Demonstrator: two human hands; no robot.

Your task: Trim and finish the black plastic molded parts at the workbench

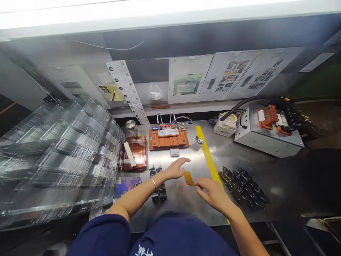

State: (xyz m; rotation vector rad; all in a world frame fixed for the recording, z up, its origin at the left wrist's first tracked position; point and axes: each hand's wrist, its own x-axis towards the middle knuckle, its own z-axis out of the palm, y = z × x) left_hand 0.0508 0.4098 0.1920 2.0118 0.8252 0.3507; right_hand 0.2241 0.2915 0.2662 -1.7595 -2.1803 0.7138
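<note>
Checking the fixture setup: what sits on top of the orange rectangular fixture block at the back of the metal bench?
On the orange rectangular fixture block lies a white perforated strip, with blue and red fittings and looped wires behind it. What lies under the strip is covered.

A bright overhead light strip (149, 12) blows out to white. Glare spreads over the steel tabletop (287, 185) beneath it. Edges bend and soften; the clear trays (58, 156) smear.
</note>
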